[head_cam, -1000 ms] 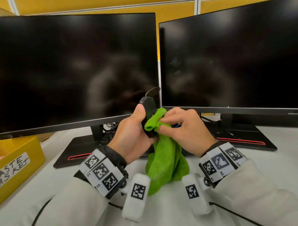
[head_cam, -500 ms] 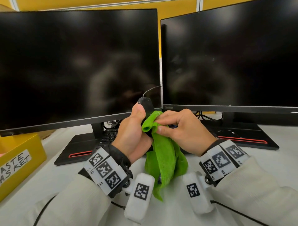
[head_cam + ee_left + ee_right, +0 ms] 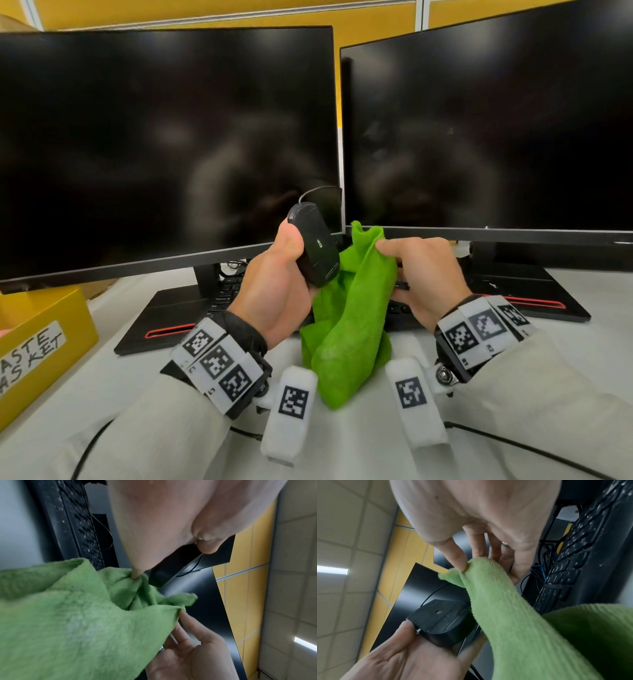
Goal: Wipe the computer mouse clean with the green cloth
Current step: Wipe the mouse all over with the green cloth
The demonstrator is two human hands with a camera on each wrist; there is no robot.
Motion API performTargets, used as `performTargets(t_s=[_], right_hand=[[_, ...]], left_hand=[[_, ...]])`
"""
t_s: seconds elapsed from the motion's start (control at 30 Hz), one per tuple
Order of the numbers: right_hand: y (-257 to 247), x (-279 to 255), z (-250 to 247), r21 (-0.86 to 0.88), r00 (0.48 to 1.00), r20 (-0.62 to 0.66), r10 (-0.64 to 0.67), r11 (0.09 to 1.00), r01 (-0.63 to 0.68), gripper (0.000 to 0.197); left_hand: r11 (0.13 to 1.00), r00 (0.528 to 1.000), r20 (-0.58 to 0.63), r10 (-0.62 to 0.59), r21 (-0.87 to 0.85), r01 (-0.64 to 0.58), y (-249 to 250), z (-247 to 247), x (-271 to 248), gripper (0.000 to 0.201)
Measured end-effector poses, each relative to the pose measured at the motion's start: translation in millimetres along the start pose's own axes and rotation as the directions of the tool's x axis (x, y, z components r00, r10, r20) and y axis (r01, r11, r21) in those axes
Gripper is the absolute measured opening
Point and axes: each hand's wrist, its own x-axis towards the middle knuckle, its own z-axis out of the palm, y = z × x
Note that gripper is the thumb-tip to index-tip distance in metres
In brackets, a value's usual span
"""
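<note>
Head view, left hand gripped black mouse underside-up, right hand pinched green cloth edge beside it, monitors close behind.

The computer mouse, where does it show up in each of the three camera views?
Head: computer mouse at centre, in the left hand.
Left wrist: right of centre, under the thumb.
Right wrist: lower centre-left, underside facing the camera.
Shared landmark: green cloth beside it.

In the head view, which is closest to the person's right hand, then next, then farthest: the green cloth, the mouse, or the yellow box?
From the right hand:
1. Green cloth, pinched in its fingers.
2. Mouse, just left, held in the left hand.
3. Yellow box, far left edge.
</note>
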Motion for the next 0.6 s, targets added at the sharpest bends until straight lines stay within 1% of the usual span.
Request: performTargets(t_s=[0.07, 0.1, 0.13, 0.17, 0.23, 0.27, 0.33, 0.4, 0.43, 0.5, 0.53, 0.6], right_hand=[[-1.1, -0.7, -0.7, -0.050, 0.999, -0.045, -0.010, 0.999, 0.007, 0.030], [-1.0, -0.9, -1.1, -0.038, 1.000, -0.030, -0.007, 0.999, 0.006, 0.029], [-0.7, -1.8, 0.1, 0.012, 1.000, 0.013, 0.007, 1.000, -0.007, 0.023], [-0.8, -4.8, 2.3, 0.071, 0.996, 0.086, 0.028, 0.997, -0.035, 0.019], [0.3, -10.2, 8.1, 0.134, 0.970, 0.239, 0.038, 0.988, -0.072, 0.037], [2.1, -10.9, 10.6, 0.142, 0.959, 0.282, 0.017, 0.988, -0.060, 0.044], [5.5, -11.5, 12.9, 0.166, 0.948, 0.318, -0.008, 0.985, -0.048, 0.048], [7.7, -10.8, 13.1, 0.169, 0.938, 0.345, 0.023, 0.982, -0.086, 0.046], [8.6, -11.4, 12.9, 0.144, 0.935, 0.353, 0.045, 0.984, -0.102, 0.043], [10.8, -14.1, 13.5, 0.069, 0.923, 0.371, 0.099, 0.989, -0.133, 0.031], [11.3, -15.3, 14.4, 0.045, 0.912, 0.390, 0.125, 0.987, -0.155, 0.025], [11.3, -16.3, 13.3, 0.071, 0.873, 0.461, 0.162, 0.973, -0.218, 0.025]], left_hand=[[0.998, 0.998, 0.024, 0.063, 0.029, -0.064, 1.4, -1.6, 1.4, 0.047], [0.995, 0.995, 0.049, 0.088, 0.042, -0.090, 2.5, -2.0, 1.4, 0.048], [0.993, 0.991, 0.077, 0.109, 0.042, -0.113, 2.9, -2.7, 1.6, 0.052], [0.992, 0.987, 0.104, 0.120, 0.028, -0.124, 3.2, -2.2, 0.7, 0.057], [0.991, 0.980, 0.147, 0.132, 0.003, -0.134, 2.5, 0.5, -1.2, 0.058], [0.990, 0.976, 0.165, 0.139, 0.002, -0.142, 1.5, 2.0, -2.4, 0.057], [0.986, 0.970, 0.183, 0.160, 0.016, -0.166, -0.2, 5.5, -5.2, 0.053], [0.983, 0.968, 0.190, 0.165, 0.052, -0.178, -1.1, 7.8, -7.2, 0.053], [0.981, 0.968, 0.192, 0.162, 0.074, -0.178, -1.2, 9.6, -8.7, 0.052], [0.979, 0.971, 0.180, 0.159, 0.097, -0.178, -1.2, 13.0, -11.7, 0.050], [0.979, 0.972, 0.174, 0.156, 0.100, -0.175, -1.3, 13.7, -12.4, 0.049], [0.979, 0.972, 0.181, 0.148, 0.114, -0.170, -1.0, 14.3, -13.1, 0.052]])
